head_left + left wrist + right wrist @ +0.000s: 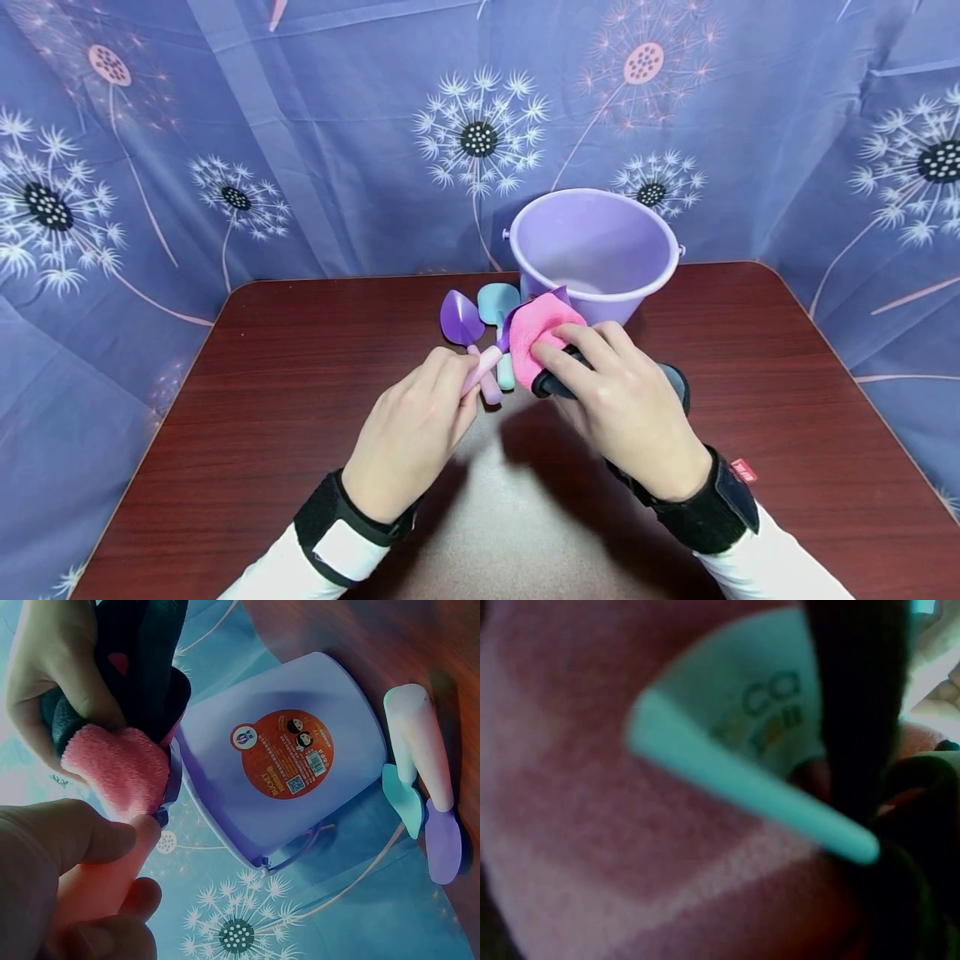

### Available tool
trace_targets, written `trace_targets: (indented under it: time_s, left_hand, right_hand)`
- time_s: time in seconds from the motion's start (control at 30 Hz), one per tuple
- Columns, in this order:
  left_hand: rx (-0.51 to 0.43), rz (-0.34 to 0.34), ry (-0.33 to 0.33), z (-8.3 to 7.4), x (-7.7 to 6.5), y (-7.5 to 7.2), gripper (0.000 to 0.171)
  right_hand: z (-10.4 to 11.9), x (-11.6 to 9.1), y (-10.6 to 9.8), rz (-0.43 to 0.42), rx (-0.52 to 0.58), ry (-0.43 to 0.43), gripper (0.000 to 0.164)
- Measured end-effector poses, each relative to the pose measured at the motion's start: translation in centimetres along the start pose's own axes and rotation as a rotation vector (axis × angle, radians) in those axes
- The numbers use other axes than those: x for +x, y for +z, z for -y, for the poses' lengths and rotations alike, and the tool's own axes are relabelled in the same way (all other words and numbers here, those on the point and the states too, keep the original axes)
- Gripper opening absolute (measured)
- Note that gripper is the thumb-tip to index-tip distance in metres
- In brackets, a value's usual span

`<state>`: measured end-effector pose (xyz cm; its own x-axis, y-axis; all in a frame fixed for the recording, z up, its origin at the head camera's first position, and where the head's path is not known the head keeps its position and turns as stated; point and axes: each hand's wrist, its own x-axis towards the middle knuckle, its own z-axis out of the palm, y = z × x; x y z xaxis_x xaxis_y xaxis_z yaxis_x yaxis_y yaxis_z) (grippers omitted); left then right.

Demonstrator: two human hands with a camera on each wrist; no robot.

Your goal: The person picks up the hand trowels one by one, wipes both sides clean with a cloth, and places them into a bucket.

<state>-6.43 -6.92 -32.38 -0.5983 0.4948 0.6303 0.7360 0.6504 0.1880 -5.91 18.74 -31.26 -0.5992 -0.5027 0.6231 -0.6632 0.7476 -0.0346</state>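
My left hand (412,421) grips the pink handle (483,367) of a toy garden tool, thumb and fingers curled round it. Part of its purple head (506,333) shows, the rest hidden behind a pink fluffy cloth (542,329) with black edging. Bunched in my right hand (622,400), this cloth lies against the purple head. The left wrist view also shows the cloth (124,769) meeting the tool just above the handle. A pale label (757,705) on the cloth fills much of the blurred right wrist view.
A lilac bucket (600,308) stands at the table's back edge, right of centre. Left of it lie a purple toy trowel (459,317) with a pink handle and a teal toy shovel (498,300). Behind hangs a blue dandelion-print cloth (337,167).
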Motion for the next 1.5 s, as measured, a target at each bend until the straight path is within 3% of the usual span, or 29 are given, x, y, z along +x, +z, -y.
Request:
trace_targets:
  time_s: [0.27, 0.5, 0.7, 0.87, 1.03, 1.27, 1.5]
  left_hand:
    - [-0.033, -0.037, -0.057, 0.5, 0.1, -0.2, 0.025]
    - [-0.108, -0.118, -0.116, 1.6, 0.4, -0.9, 0.026]
    - [-0.159, -0.096, -0.242, 2.4, 0.6, -1.6, 0.022]
    - [-0.224, -0.085, -0.342, 3.0, 0.8, -2.1, 0.019]
    - [-0.361, -0.041, -0.441, 3.5, 0.9, -2.6, 0.015]
    - [-0.575, 0.087, -0.605, 3.8, 1.2, -3.1, 0.012]
    - [-0.766, 0.179, -0.638, 4.3, 1.2, -3.3, 0.012]
  right_hand:
    - [0.2, 0.4, -0.7, -0.108, 0.099, -0.040, 0.027]
    - [-0.1, 0.9, -2.2, -0.239, 0.117, -0.057, 0.029]
    - [-0.8, 0.9, -2.9, -0.278, 0.121, -0.035, 0.031]
    - [-1.2, 0.8, -2.9, -0.265, 0.115, -0.027, 0.032]
    - [-1.4, 0.7, -2.8, -0.236, 0.108, -0.033, 0.032]
    - [-1.3, 0.7, -2.8, -0.215, 0.105, -0.066, 0.031]
    - [-0.7, 0.9, -2.4, -0.189, 0.111, -0.162, 0.028]
